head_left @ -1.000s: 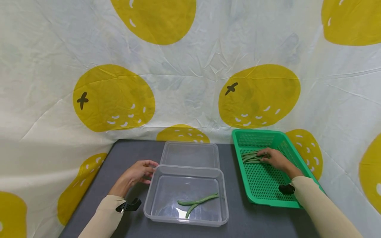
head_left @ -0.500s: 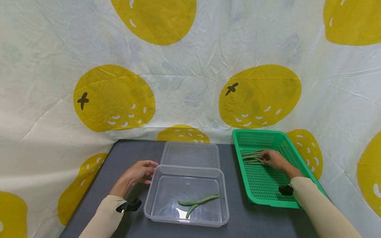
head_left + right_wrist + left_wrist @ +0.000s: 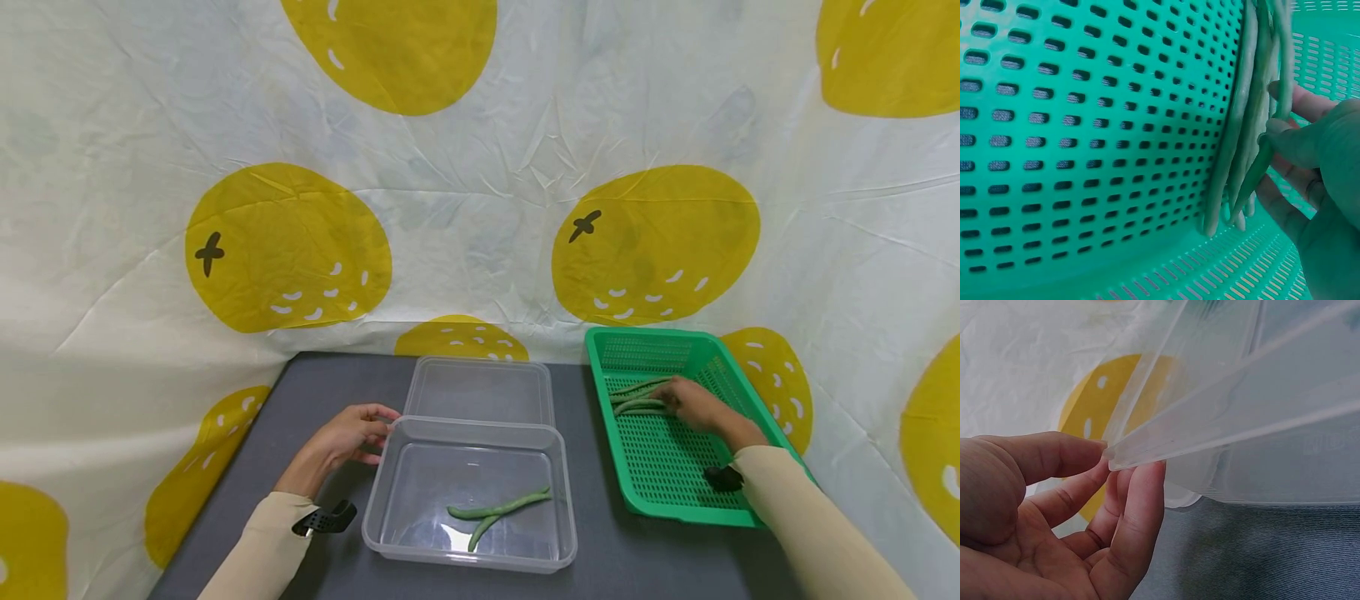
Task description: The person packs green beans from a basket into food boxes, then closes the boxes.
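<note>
My left hand is at the far left corner of a clear plastic container. In the left wrist view, the thumb and fingers pinch the container's rim. Two green beans lie crossed on the container's floor. Inside a green basket, my right hand is over a small bunch of green beans. Its thumb and fingers pinch one green bean in the right wrist view, beside several others on the basket's floor. The far ends of the beans are cut off there.
A clear lid lies flat behind the container. The grey table runs between container and basket. A fabric sheet with yellow fruit prints hangs behind and at both sides.
The right hand has shifted slightly among the green beans in the basket, and the bunch has moved a little under its fingers. My left hand stays at the container's corner.
</note>
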`<state>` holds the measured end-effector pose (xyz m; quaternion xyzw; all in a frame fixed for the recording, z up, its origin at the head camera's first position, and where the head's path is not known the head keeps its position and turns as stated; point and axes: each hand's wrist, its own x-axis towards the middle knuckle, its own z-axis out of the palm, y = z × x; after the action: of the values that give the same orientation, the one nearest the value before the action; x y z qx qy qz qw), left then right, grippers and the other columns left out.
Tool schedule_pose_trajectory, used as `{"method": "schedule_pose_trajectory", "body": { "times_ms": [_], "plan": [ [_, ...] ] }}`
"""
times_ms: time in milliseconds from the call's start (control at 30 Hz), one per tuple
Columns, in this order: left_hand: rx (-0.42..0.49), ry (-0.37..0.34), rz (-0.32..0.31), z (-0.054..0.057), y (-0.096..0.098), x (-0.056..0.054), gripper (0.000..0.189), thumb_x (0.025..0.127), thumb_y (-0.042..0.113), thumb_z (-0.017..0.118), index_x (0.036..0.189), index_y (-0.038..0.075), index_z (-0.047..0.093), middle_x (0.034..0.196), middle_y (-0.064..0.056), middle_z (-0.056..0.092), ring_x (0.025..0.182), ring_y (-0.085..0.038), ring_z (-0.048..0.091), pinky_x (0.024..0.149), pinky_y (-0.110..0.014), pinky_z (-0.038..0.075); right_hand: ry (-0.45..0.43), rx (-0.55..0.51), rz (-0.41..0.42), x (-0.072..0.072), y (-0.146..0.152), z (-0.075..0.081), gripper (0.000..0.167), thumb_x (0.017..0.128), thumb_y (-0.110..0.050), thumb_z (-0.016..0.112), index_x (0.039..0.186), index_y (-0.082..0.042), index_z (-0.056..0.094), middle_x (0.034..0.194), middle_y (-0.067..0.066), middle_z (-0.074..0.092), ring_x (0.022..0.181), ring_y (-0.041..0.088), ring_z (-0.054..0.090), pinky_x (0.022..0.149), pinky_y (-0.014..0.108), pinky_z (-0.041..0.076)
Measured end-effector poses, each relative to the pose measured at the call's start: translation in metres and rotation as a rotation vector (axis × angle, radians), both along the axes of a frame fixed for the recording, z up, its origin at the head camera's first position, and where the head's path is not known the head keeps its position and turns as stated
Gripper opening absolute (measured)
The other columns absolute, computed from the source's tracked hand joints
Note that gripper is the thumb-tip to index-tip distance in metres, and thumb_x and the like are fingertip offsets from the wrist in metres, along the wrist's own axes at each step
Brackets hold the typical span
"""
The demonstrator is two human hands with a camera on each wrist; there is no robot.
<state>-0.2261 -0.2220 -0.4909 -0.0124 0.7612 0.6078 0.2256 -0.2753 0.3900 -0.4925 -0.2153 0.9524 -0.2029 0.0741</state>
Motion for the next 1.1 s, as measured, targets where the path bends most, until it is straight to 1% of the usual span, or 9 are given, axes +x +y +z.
{"method": "schedule_pose_trajectory", "body": {
  "times_ms": [67, 167, 300, 467, 567, 700, 867, 1100],
  "plan": [
    [0.000, -0.002, 0.000, 0.000, 0.000, 0.000, 0.039, 0.095, 0.007, 0.059, 0.132, -0.007, 0.056, 0.103, -0.017, 0.070, 0.082, -0.020, 0.068, 0.065, -0.040, 0.060, 0.023, -0.002, -0.008, 0.001, 0.000, 0.003, 0.038, 0.093, 0.019, 0.045, 0.123, 0.009, 0.066, 0.115, 0.025, 0.063, 0.105, 0.045, 0.060, 0.084, 0.057, 0.053],
    [-0.004, -0.004, 0.003, 0.002, 0.000, 0.000, 0.039, 0.095, 0.007, 0.059, 0.132, -0.006, 0.056, 0.105, -0.019, 0.070, 0.082, -0.021, 0.068, 0.065, -0.040, 0.060, 0.034, -0.015, -0.032, 0.003, 0.000, 0.007, 0.032, 0.096, 0.013, 0.049, 0.123, 0.007, 0.065, 0.114, 0.023, 0.061, 0.104, 0.043, 0.060, 0.083, 0.056, 0.053],
    [-0.012, -0.004, 0.008, 0.003, 0.001, 0.001, 0.039, 0.096, 0.008, 0.060, 0.132, -0.005, 0.057, 0.107, -0.019, 0.069, 0.083, -0.022, 0.068, 0.065, -0.041, 0.060, 0.007, -0.033, -0.057, 0.005, -0.001, 0.011, 0.028, 0.098, 0.006, 0.056, 0.124, 0.005, 0.064, 0.117, 0.022, 0.063, 0.103, 0.038, 0.061, 0.083, 0.053, 0.053],
    [-0.014, -0.004, 0.005, 0.003, 0.001, 0.001, 0.039, 0.096, 0.008, 0.059, 0.132, -0.005, 0.057, 0.108, -0.020, 0.069, 0.084, -0.022, 0.068, 0.065, -0.041, 0.060, -0.028, -0.046, -0.037, 0.005, 0.002, 0.015, 0.029, 0.098, 0.000, 0.062, 0.126, 0.003, 0.065, 0.115, 0.018, 0.068, 0.101, 0.033, 0.064, 0.083, 0.050, 0.055],
    [-0.015, -0.006, 0.004, 0.003, 0.001, 0.001, 0.038, 0.096, 0.008, 0.059, 0.132, -0.005, 0.057, 0.110, -0.020, 0.069, 0.084, -0.022, 0.068, 0.066, -0.041, 0.060, -0.046, -0.062, -0.023, 0.005, 0.004, 0.017, 0.030, 0.098, 0.000, 0.062, 0.127, 0.004, 0.065, 0.113, 0.019, 0.069, 0.100, 0.031, 0.066, 0.081, 0.048, 0.056],
    [-0.017, -0.006, 0.003, 0.003, 0.001, 0.001, 0.039, 0.096, 0.009, 0.060, 0.132, -0.005, 0.057, 0.110, -0.021, 0.069, 0.085, -0.022, 0.068, 0.066, -0.041, 0.060, -0.075, -0.101, -0.047, 0.006, 0.003, 0.023, 0.030, 0.098, 0.000, 0.060, 0.128, 0.006, 0.064, 0.114, 0.021, 0.069, 0.100, 0.032, 0.067, 0.080, 0.046, 0.057],
    [-0.021, -0.002, 0.006, 0.002, 0.001, 0.001, 0.038, 0.096, 0.009, 0.060, 0.132, -0.004, 0.057, 0.108, -0.020, 0.069, 0.084, -0.022, 0.068, 0.066, -0.041, 0.060, -0.120, -0.133, -0.077, 0.007, 0.000, 0.031, 0.031, 0.101, -0.004, 0.059, 0.130, 0.006, 0.063, 0.116, 0.022, 0.069, 0.102, 0.032, 0.067, 0.080, 0.042, 0.057],
    [-0.018, -0.001, 0.009, 0.002, 0.001, 0.002, 0.038, 0.096, 0.009, 0.060, 0.132, -0.004, 0.058, 0.106, -0.018, 0.069, 0.083, -0.022, 0.067, 0.066, -0.041, 0.060, -0.121, -0.176, -0.075, 0.013, -0.001, 0.038, 0.032, 0.100, -0.008, 0.062, 0.128, 0.006, 0.064, 0.114, 0.020, 0.069, 0.100, 0.029, 0.067, 0.076, 0.032, 0.057]
  ]
}}
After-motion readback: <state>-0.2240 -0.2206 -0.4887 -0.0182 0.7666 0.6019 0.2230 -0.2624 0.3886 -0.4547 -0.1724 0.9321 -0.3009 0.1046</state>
